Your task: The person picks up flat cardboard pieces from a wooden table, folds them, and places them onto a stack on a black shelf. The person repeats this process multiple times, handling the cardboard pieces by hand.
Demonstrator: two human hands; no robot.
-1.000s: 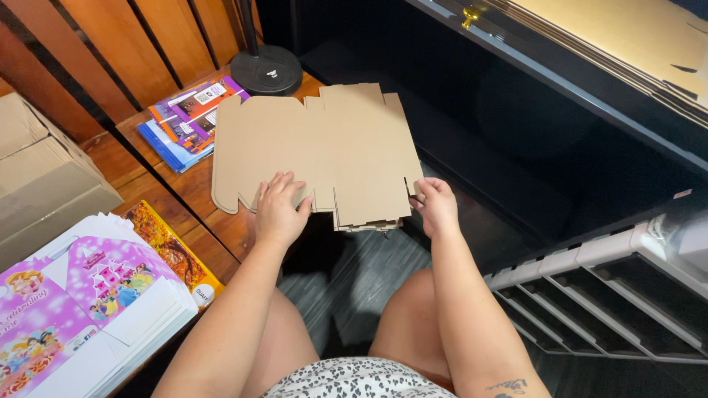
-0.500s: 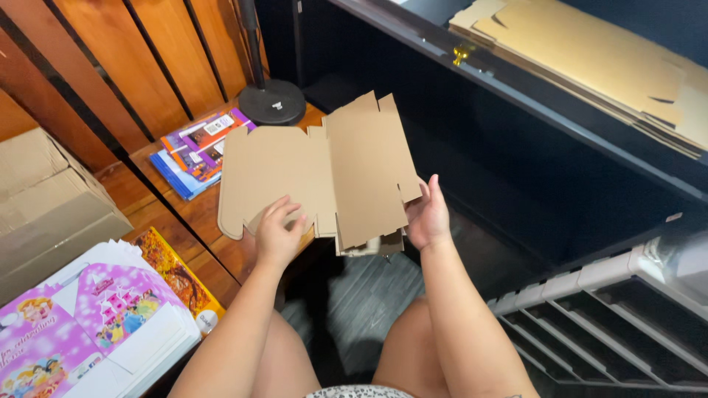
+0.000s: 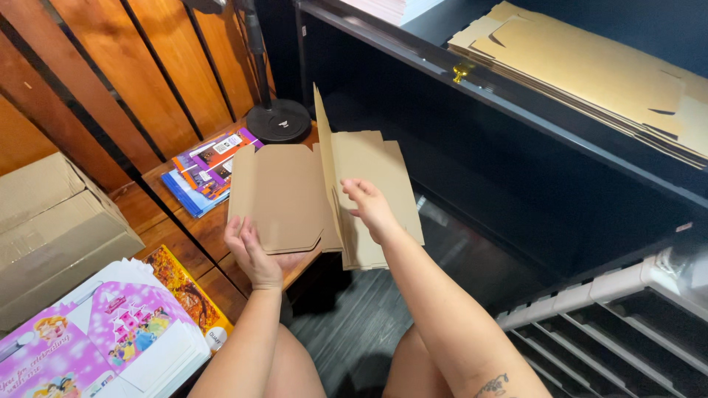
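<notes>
Left hand (image 3: 254, 254) cups the near edge of a flat cardboard blank (image 3: 284, 195) from below, fingers grasping; right hand (image 3: 371, 208), fingers spread loose, presses its folded right panel.

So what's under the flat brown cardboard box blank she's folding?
Under the flat brown cardboard box blank, the left hand supports its near edge above a wooden ledge; the blank hides the rest beneath.

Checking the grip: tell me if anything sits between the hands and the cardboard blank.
Nothing visible. The left hand supports the cardboard blank from beneath, and the right hand presses directly on its folded panel.
</notes>
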